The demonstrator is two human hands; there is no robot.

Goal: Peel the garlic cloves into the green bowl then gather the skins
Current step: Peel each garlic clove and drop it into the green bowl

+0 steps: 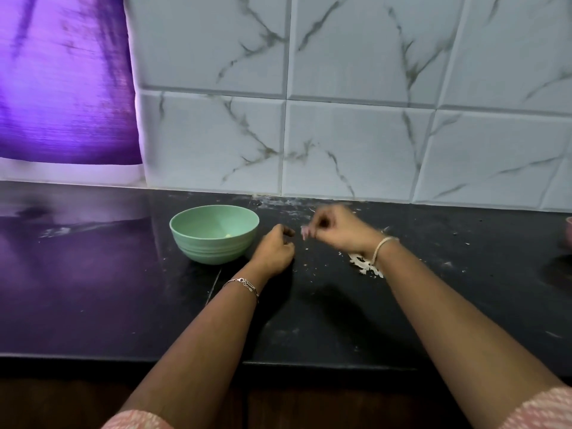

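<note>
The green bowl (214,233) stands on the black counter, left of both hands, with a pale peeled clove (228,235) showing inside it. My left hand (274,249) rests on the counter just right of the bowl, fingers curled; whether it holds anything is hidden. My right hand (335,227) hovers blurred a little farther right and pinches a small pale piece, a garlic clove or skin (305,232), at its fingertips. A heap of white garlic skins (365,265) lies on the counter under my right wrist.
The black counter (93,274) runs to a marble-tiled wall (356,134) at the back, with scattered skin flakes along its base. A pink object (568,232) peeks in at the right edge. A purple sheet (62,82) hangs at the upper left.
</note>
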